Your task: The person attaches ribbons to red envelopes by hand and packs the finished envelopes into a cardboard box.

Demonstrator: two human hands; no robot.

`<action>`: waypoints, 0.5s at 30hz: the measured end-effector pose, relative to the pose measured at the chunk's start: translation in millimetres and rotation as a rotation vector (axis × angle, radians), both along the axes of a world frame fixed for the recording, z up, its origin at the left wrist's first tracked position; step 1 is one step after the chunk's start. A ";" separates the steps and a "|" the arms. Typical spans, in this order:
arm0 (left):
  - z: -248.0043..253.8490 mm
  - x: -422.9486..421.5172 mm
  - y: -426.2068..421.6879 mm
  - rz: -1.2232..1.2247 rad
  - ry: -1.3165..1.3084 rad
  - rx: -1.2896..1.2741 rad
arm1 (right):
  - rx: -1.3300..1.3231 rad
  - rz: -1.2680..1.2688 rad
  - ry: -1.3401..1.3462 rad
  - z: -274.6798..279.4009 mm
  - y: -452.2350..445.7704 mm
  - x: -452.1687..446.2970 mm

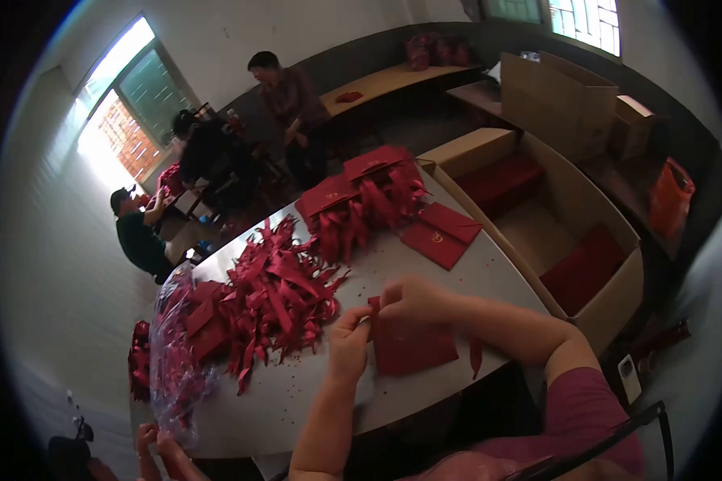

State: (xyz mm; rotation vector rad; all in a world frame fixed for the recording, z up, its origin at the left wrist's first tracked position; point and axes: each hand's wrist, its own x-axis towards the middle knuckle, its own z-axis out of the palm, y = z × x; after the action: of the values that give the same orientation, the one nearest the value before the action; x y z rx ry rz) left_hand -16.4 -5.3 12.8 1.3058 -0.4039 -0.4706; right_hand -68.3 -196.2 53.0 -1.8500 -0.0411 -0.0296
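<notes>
A flat red envelope [413,351] lies on the table in front of me. My left hand [349,345] is closed in a pinch at its upper left corner. Right beside it, my right hand [413,301] pinches the same corner from above, with a bit of red material between the two hands. The exact grip of the fingertips is too small to make out. A red ribbon end [476,357] hangs to the right of the envelope. Farther up lies another red envelope with a gold emblem [441,235].
Red ribbons [277,297] and stacked red envelopes [329,195] cover the table's far left. A clear plastic bag [172,353] lies near another person's hands [159,445]. An open cardboard box [630,268] stands right. Several people sit beyond.
</notes>
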 end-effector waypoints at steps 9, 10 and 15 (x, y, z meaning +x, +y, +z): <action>-1.2 6.1 2.2 -0.009 -0.311 0.176 | 0.230 0.132 0.121 -32.6 -2.3 14.3; 0.1 6.1 2.9 0.001 -0.341 0.207 | 0.256 0.135 0.110 -32.2 -0.8 13.2; 1.5 13.6 4.6 0.008 -0.686 0.361 | 0.187 0.144 0.074 -38.8 0.4 18.1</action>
State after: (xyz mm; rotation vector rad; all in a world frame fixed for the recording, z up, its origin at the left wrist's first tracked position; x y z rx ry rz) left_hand -2.8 -0.8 14.3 1.8104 -0.9117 -0.0691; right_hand -50.3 -195.8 14.2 -1.6562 -0.1164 0.1313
